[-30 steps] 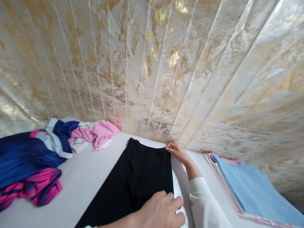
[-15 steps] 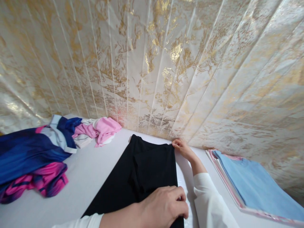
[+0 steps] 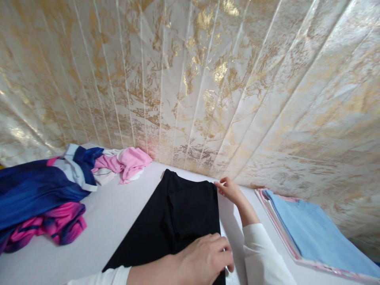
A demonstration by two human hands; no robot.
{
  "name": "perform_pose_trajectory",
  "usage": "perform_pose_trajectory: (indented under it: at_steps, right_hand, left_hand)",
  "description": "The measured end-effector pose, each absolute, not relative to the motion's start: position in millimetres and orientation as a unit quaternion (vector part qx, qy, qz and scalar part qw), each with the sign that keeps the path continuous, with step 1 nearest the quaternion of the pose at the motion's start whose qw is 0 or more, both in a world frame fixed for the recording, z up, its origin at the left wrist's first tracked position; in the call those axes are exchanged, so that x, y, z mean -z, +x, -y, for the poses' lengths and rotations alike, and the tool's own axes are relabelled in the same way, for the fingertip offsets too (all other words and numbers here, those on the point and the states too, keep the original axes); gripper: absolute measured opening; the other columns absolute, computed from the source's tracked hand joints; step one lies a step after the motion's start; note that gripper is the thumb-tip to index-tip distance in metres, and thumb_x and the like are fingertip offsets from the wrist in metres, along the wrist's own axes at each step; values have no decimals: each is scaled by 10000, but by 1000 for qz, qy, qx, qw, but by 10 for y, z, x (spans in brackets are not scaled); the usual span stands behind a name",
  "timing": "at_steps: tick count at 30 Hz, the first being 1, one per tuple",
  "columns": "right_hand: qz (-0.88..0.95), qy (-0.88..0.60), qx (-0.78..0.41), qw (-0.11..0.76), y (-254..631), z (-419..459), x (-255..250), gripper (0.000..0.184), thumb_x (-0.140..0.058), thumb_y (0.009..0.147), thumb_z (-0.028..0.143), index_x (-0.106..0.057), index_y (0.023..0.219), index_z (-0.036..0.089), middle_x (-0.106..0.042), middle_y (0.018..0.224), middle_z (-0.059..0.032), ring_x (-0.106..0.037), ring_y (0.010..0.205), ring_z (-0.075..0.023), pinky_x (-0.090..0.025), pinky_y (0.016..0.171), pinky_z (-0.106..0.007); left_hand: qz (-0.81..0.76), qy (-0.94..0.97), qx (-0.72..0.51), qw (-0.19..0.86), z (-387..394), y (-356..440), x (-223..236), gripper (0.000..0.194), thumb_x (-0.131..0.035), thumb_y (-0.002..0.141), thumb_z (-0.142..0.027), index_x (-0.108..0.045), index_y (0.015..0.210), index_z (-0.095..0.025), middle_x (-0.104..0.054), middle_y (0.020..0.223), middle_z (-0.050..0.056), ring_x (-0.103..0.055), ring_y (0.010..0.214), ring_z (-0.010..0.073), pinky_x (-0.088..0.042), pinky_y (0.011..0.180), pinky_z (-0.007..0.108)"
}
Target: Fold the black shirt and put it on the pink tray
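Observation:
A black garment (image 3: 178, 213) lies flat on the white table (image 3: 113, 221), partly folded lengthwise. My left hand (image 3: 204, 259) rests at its near right edge, fingers curled and pinching the cloth. At the far right corner of the garment, close to the wall, my right hand (image 3: 230, 189) pinches the black fabric with its fingertips. Both arms wear white sleeves.
A heap of blue, pink and white clothes (image 3: 44, 194) lies at the left, with a pink piece (image 3: 130, 162) behind it. A folded stack topped by a light blue garment (image 3: 308, 229) sits at the right. A gold-patterned wall (image 3: 190, 79) rises right behind the table.
Both hands stay on the garment's right edge. The left hand's fingers have curled onto the cloth, and the far corner has come slightly toward me.

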State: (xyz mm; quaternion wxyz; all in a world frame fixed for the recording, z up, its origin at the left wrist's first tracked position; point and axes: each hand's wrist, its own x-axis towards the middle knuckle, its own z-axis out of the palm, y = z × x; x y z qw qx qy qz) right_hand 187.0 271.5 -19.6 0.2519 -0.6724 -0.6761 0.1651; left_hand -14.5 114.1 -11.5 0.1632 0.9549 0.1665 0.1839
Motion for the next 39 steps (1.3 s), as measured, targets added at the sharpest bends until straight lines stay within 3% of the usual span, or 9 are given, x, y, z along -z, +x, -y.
perform_pose_trajectory:
  at_steps: [5, 10, 15, 19, 26, 29, 31, 34, 39]
  right_hand:
    - [699, -641, -159, 274, 1661, -2679, 219, 235, -578, 699, 138, -545, 911, 234, -579, 629, 50, -591, 644, -159, -413, 621, -259]
    - [701, -621, -138, 321, 1638, -2609, 153, 259, -496, 712, 119, -543, 944, 225, -603, 736, 8, -598, 681, -170, -470, 697, -317]
    - [715, -571, -129, 381, 1360, -1928, 130, 405, -419, 830, 199, -454, 1233, 208, -589, 1187, -110, -595, 1074, -213, -498, 897, -398]
    - [758, -531, -88, 370, 1016, -1144, 404, 546, -387, 940, 294, -237, 1462, 237, -358, 1497, -112, -343, 1376, -240, -375, 1083, -483]
    - [784, -520, 92, 325, 934, -869, 756, 930, -605, 832, 406, 16, 1515, 298, -275, 1522, -124, -371, 1323, -409, -452, 947, -619]
    - [797, -490, 122, 332, 805, -852, 741, 1025, -662, 759, 455, 8, 1516, 287, -323, 1491, -124, -415, 1283, -427, -494, 896, -612]
    - [808, -466, 131, 338, 627, -798, 816, 981, -646, 769, 482, -37, 1516, 304, -392, 1455, -101, -472, 1246, -403, -527, 872, -568]
    - [811, -424, 150, 373, 270, -747, 1056, 684, -501, 899, 362, -172, 1498, 352, -530, 1357, -44, -578, 1162, -314, -575, 818, -442]
    - [778, -349, 188, 487, -291, -826, 1373, 414, -309, 968, 245, -518, 1314, 335, -659, 1198, -17, -674, 1018, -248, -598, 736, -362]
  left_hand:
    - [-182, 960, -155, 147, -1110, -166, 34, 143, -574, 879, -127, -567, 1005, -194, -593, 1059, 11, -563, 891, 151, -457, 775, 235]
    - [-273, 945, -146, 101, -1254, -334, -158, 173, -502, 908, -107, -584, 1034, -194, -623, 1078, 42, -586, 951, 191, -457, 833, 315]
    - [-386, 905, -144, 107, -1495, -807, -345, 382, -394, 965, -163, -468, 1339, -192, -451, 1440, 81, -382, 1337, 211, -311, 1070, 384]
    - [-471, 870, -116, 91, -1542, -1273, -254, 489, -307, 984, -261, -301, 1466, -179, -258, 1543, 84, -205, 1423, 190, -207, 1125, 382]
    - [-545, 831, -94, 69, -1438, -1879, 84, 495, -359, 928, -287, -420, 1415, -215, -337, 1503, 84, -277, 1400, 210, -248, 1105, 403]
    - [-562, 817, -112, 56, -1472, -1980, 79, 499, -432, 883, -254, -461, 1380, -217, -378, 1484, 96, -313, 1384, 224, -271, 1096, 418]
    - [-569, 811, -125, 47, -1541, -1990, 29, 533, -476, 835, -193, -467, 1368, -219, -384, 1483, 103, -329, 1376, 247, -272, 1094, 448]
    - [-564, 812, -146, 38, -1727, -1941, -81, 562, -496, 790, -102, -481, 1337, -230, -441, 1447, 93, -401, 1328, 265, -305, 1079, 456]
    - [-519, 838, -163, 38, -2207, -1781, -267, 344, -497, 892, -84, -551, 1218, -179, -578, 1247, 85, -539, 1157, 214, -426, 988, 383]
